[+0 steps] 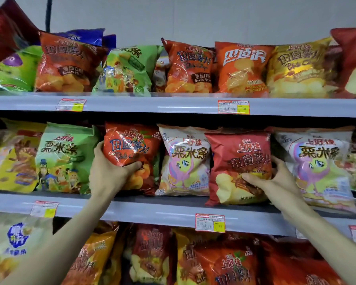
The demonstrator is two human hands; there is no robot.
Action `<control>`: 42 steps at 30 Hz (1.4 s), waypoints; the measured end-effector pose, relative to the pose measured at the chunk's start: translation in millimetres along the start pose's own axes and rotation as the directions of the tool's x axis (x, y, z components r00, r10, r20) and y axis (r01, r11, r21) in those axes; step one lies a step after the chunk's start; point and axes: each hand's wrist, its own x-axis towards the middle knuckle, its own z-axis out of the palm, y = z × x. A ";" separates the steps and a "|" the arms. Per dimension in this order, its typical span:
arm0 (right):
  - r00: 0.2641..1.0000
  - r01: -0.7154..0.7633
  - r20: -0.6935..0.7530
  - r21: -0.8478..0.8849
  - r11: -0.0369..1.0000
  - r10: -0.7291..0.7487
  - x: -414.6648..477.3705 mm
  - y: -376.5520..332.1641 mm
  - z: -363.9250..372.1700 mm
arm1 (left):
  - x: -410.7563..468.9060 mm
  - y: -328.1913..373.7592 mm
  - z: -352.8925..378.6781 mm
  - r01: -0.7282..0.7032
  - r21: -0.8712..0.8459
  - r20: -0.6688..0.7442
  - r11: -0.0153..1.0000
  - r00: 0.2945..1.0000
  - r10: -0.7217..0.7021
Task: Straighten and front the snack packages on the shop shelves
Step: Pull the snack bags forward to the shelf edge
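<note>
The orange-red bag [132, 145] at the centre of the frame and the green bag [130, 68] above it are glossy plastic film, crinkled and streaked with white glare, while the red bag [240, 157] right of centre is a duller, nearly matt film with soft creases. The shelf edge [152, 105] across the upper half is smooth grey with a faint sheen, whether metal or plastic I cannot tell, and its price label [233, 106] looks like printed paper. The wall [214, 17] along the top is plain matt grey.
</note>
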 end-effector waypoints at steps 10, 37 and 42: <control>0.985 -0.028 0.167 -0.103 0.994 0.045 -1.1 -8.3 -0.3 | -15.5 -7.7 -11.9 -0.062 -0.249 -0.145 0.966 0.989 0.026; 0.999 0.034 0.023 -0.033 0.999 -0.034 -22.1 -14.1 -0.9 | -20.4 63.8 82.9 0.166 -0.225 0.570 0.960 0.822 -0.008; 0.998 0.058 -0.002 -0.042 0.997 -0.058 -25.8 -10.7 -9.5 | -20.3 75.2 95.1 0.227 -0.408 0.606 0.884 0.792 0.077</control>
